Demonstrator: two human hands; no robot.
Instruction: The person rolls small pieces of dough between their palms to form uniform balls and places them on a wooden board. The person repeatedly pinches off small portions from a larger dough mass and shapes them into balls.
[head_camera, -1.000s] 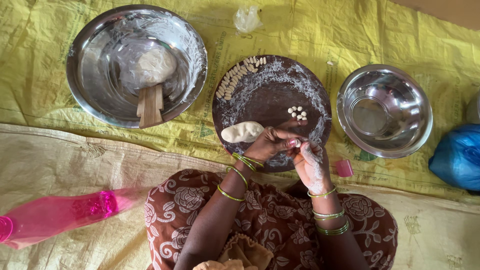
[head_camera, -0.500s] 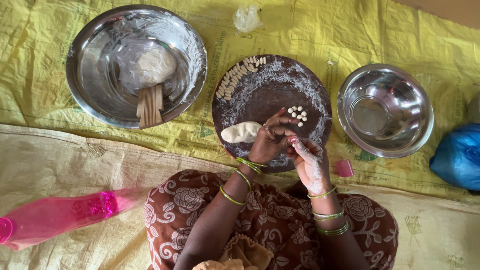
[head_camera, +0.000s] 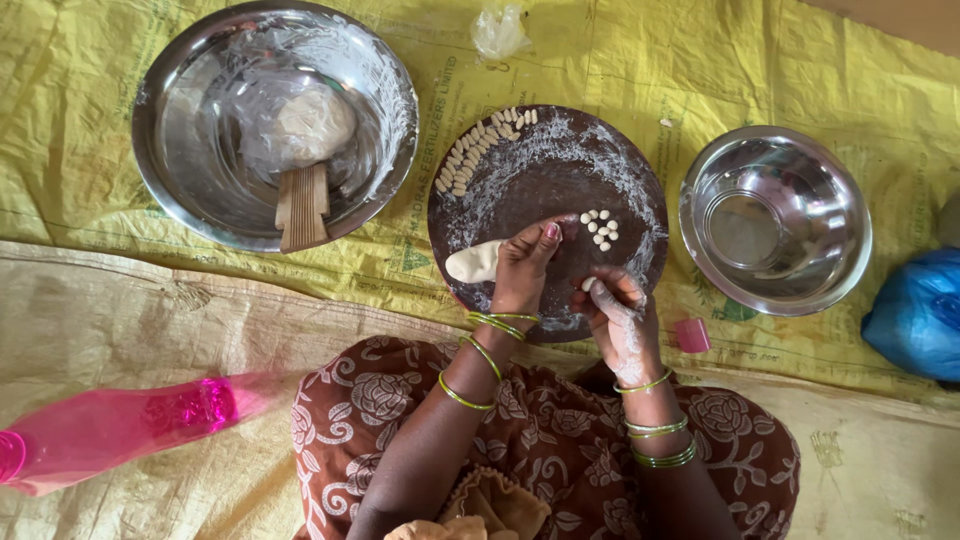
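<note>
A row of shaped pieces (head_camera: 478, 147) and small balls (head_camera: 600, 228) lie done at frame centre; my left hand (head_camera: 522, 268) presses the remaining dough (head_camera: 473, 262), right hand (head_camera: 615, 310) pinching a bit.

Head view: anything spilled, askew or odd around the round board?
Pink bottle lies on its side on the beige mat, not upright. White flour is smeared across the round board and coats the right hand. Nothing looks damaged.
</note>
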